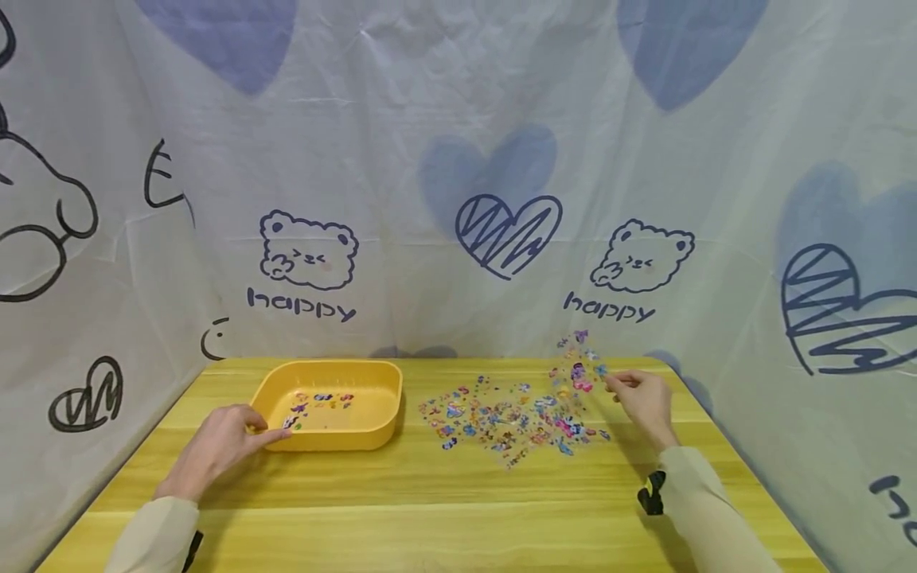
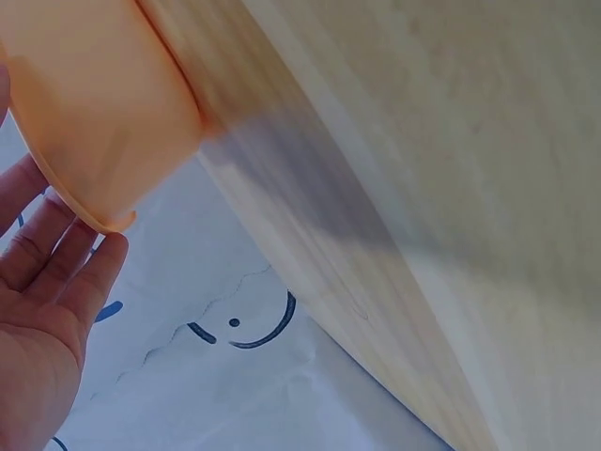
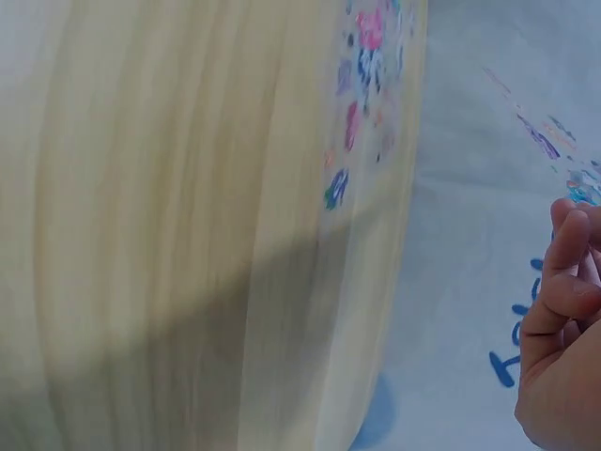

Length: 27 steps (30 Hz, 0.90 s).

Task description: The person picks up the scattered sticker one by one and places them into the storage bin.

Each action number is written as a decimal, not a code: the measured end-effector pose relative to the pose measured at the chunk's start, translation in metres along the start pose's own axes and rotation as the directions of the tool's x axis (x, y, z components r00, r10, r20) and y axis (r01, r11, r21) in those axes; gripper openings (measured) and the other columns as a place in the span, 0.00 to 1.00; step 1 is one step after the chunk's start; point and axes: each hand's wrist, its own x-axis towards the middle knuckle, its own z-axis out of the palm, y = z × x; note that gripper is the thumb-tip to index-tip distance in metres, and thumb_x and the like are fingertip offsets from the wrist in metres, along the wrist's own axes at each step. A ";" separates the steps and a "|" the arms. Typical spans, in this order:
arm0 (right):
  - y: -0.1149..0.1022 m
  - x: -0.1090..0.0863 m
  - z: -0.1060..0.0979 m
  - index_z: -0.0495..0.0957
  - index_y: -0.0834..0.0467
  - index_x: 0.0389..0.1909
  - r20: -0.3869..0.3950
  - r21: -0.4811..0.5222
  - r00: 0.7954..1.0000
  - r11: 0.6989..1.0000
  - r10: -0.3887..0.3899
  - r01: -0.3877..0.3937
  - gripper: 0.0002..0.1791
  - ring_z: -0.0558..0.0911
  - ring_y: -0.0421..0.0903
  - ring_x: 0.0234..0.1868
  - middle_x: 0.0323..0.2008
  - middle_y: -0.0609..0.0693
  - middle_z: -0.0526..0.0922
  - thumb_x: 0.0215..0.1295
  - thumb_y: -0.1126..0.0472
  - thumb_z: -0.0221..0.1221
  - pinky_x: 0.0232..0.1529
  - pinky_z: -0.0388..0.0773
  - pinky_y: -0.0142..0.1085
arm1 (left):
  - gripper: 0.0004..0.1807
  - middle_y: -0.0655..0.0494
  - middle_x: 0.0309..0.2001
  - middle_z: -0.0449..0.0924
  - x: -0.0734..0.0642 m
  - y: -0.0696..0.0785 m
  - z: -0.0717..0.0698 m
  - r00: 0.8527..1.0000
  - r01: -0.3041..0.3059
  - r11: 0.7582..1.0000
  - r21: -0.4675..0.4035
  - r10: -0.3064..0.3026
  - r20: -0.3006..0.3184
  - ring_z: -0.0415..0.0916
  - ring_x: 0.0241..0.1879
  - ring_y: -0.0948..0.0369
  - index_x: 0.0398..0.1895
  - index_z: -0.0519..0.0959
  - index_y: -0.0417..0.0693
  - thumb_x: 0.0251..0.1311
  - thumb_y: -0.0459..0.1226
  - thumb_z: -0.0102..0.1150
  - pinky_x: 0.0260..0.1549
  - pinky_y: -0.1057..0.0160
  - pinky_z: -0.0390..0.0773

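Observation:
My left hand (image 1: 218,446) grips the near left corner of a yellow plastic tray (image 1: 344,441), its thumb over the rim; in the left wrist view the fingers (image 2: 94,268) lie against the rim's outer side. Inside the tray are small colourful sticker-like pieces (image 1: 324,397). My right hand (image 1: 645,402) pinches the right edge of a clear sheet (image 1: 579,376) printed with small multicoloured figures. That sheet stands raised over the back of the table. More clear sheets with similar prints (image 1: 501,426) lie spread and overlapping on the table, between the tray and my right hand.
The yellow wood-grain table (image 1: 458,517) ends at a white curtain (image 1: 401,175) with blue hearts and bear drawings, which hangs behind it and at both sides. A black band (image 1: 652,493) sits on the right wrist.

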 end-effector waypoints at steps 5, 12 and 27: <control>-0.009 -0.003 0.008 0.85 0.60 0.42 0.024 0.035 1.000 0.999 -0.013 0.012 0.13 0.86 0.48 0.32 0.36 0.56 0.88 0.67 0.55 0.62 0.23 0.74 0.31 | 0.27 0.50 0.31 0.85 -0.002 0.000 0.000 1.000 0.013 1.000 0.011 -0.013 0.021 0.77 0.31 0.59 0.29 0.86 0.42 0.52 0.59 0.68 0.36 0.51 0.79; -0.024 -0.009 0.018 0.86 0.59 0.41 0.048 0.046 0.998 0.998 -0.047 0.045 0.13 0.85 0.53 0.36 0.37 0.56 0.88 0.67 0.54 0.62 0.28 0.76 0.32 | 0.29 0.49 0.31 0.85 -0.002 0.002 -0.001 0.999 0.032 0.999 0.002 -0.032 0.034 0.72 0.29 0.60 0.29 0.86 0.42 0.52 0.61 0.66 0.33 0.55 0.77; -0.070 -0.024 0.048 0.86 0.57 0.40 0.109 0.156 0.993 0.987 -0.047 0.029 0.11 0.82 0.44 0.31 0.35 0.54 0.87 0.65 0.55 0.64 0.28 0.75 0.32 | 0.29 0.50 0.31 0.85 -0.001 0.002 -0.001 0.998 0.041 0.999 -0.004 -0.041 0.040 0.71 0.28 0.61 0.30 0.86 0.42 0.51 0.62 0.66 0.30 0.60 0.73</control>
